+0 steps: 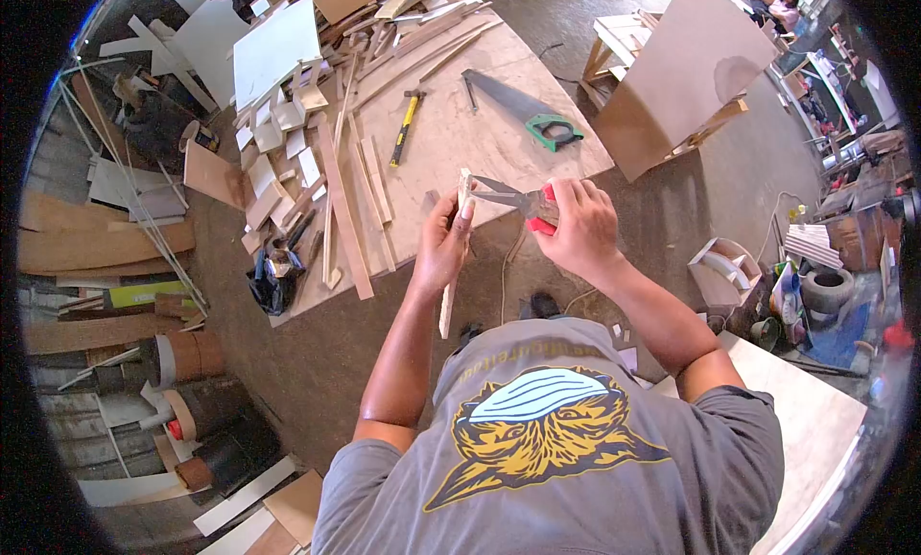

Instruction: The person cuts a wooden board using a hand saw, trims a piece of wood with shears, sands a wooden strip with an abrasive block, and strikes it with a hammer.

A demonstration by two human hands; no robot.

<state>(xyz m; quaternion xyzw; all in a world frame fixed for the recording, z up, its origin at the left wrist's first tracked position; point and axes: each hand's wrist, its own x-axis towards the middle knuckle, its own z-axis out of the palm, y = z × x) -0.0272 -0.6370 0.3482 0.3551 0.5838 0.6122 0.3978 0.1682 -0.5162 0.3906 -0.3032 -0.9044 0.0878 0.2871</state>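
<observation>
My left hand (444,240) is closed around a narrow wooden strip (447,310), which stands roughly lengthwise with its upper end above my fingers. In my right hand (583,227) is a pair of pliers (518,201) with red handles, its long jaws apart and pointing left. The jaw tips are close to the strip's upper end; whether they touch it I cannot tell. Beyond my hands, on the wooden table (436,147), lie a hammer (407,128) with a yellow and black handle and a handsaw (523,109) with a green handle.
Wood offcuts (278,123) and long strips (348,205) crowd the table's left side. A large brown board (681,85) leans at the right. On the floor sits a curved wooden piece (724,270), with a cable (507,267) below the table edge. Stacked boards (106,234) line the left.
</observation>
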